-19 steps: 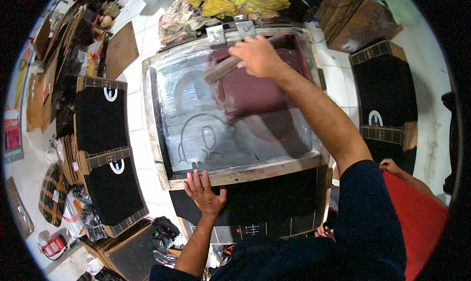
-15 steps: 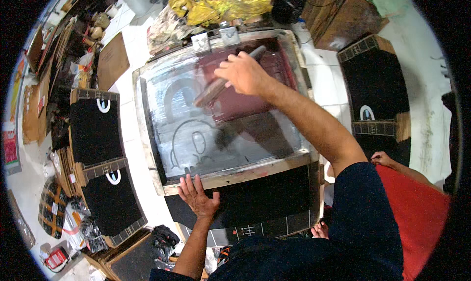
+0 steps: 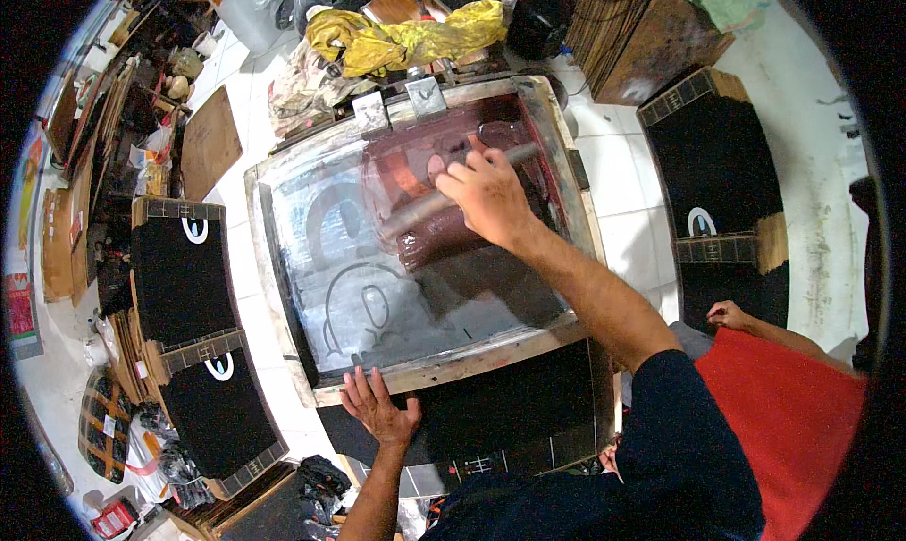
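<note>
In my right hand (image 3: 491,196) is the grip of a long squeegee (image 3: 415,217), which lies slantwise over the mesh of a screen-printing frame (image 3: 453,376). Dark red wet ink (image 3: 429,248) covers the mesh's far right part, around the squeegee. Faint curved outlines (image 3: 326,305) show on the grey mesh at left. My left hand (image 3: 382,416) is open, fingers spread, with its fingertips on the frame's near edge at left. Under that edge a black panel (image 3: 491,414) with a marked border sticks out toward me. My right hand hides part of the squeegee.
Black panels with white-and-blue eye shapes lie at left (image 3: 179,267) and right (image 3: 717,163). Metal clamps (image 3: 425,95) and a yellow cloth (image 3: 406,39) are beyond the frame. Another person's hand (image 3: 727,314) and red clothing (image 3: 774,409) are close at right.
My right hand has drawn the squeegee nearer to me, and its right end has swung nearer. My left hand stays at the frame's near edge. The whole view has shifted slightly.
</note>
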`<action>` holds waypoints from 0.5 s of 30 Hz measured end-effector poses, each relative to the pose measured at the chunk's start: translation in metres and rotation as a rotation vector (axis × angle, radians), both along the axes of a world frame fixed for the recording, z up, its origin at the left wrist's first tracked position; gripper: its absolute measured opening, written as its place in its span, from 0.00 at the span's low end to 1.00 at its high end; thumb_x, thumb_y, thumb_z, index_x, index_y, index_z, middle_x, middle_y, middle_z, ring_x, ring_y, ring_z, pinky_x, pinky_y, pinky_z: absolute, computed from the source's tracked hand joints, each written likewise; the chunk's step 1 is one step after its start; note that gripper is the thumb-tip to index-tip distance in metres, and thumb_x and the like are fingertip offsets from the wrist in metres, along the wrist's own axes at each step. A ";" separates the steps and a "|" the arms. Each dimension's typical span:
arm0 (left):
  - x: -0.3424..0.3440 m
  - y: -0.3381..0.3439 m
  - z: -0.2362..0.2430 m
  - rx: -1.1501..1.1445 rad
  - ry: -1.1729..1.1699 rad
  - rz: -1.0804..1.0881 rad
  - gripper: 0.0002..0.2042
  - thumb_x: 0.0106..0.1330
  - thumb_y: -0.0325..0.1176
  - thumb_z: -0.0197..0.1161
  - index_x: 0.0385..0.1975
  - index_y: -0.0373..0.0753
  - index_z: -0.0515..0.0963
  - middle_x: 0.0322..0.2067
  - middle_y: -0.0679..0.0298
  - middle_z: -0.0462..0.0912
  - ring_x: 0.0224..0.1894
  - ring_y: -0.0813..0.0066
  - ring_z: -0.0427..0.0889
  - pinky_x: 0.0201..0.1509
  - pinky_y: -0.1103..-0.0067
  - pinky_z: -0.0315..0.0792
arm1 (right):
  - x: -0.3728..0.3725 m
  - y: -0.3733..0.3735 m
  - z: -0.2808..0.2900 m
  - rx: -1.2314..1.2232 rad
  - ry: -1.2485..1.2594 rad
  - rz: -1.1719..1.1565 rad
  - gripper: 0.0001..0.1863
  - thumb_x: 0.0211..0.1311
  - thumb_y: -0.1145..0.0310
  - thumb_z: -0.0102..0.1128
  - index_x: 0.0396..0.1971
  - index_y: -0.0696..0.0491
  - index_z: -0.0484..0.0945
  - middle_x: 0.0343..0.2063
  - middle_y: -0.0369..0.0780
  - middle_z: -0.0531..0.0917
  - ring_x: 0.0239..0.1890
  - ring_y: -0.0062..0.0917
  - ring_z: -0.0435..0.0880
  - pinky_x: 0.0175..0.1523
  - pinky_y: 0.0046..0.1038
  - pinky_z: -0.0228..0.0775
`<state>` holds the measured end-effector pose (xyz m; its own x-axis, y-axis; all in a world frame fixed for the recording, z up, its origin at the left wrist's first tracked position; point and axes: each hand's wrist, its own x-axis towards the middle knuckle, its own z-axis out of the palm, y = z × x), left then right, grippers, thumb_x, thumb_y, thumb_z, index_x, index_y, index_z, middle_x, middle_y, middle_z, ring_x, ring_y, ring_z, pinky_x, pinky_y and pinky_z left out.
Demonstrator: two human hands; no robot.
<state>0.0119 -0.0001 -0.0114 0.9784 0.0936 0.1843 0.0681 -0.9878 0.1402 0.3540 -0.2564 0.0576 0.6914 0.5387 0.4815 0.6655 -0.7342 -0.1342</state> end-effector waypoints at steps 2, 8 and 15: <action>0.000 -0.001 0.002 0.001 0.012 0.001 0.39 0.62 0.54 0.58 0.71 0.39 0.63 0.73 0.46 0.61 0.78 0.42 0.52 0.79 0.45 0.39 | 0.024 0.004 0.000 0.060 -0.067 -0.035 0.11 0.52 0.74 0.61 0.37 0.47 0.81 0.33 0.35 0.78 0.43 0.34 0.77 0.52 0.39 0.66; 0.000 -0.002 0.004 -0.056 0.038 0.029 0.39 0.53 0.45 0.65 0.68 0.37 0.65 0.72 0.46 0.60 0.78 0.41 0.50 0.79 0.43 0.38 | 0.089 0.004 -0.014 0.010 0.004 -0.194 0.16 0.46 0.71 0.74 0.38 0.47 0.80 0.37 0.36 0.81 0.46 0.36 0.79 0.52 0.40 0.69; -0.001 0.001 -0.003 -0.028 -0.045 -0.022 0.39 0.58 0.48 0.64 0.70 0.39 0.64 0.73 0.48 0.60 0.78 0.42 0.51 0.79 0.44 0.40 | -0.031 0.002 -0.005 -0.133 0.145 -0.294 0.18 0.46 0.70 0.72 0.41 0.46 0.80 0.37 0.35 0.82 0.47 0.35 0.79 0.49 0.42 0.66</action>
<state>0.0113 0.0012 -0.0145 0.9710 0.0779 0.2259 0.0394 -0.9846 0.1704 0.3225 -0.2543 0.0525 0.8822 0.3582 0.3057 0.4043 -0.9089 -0.1018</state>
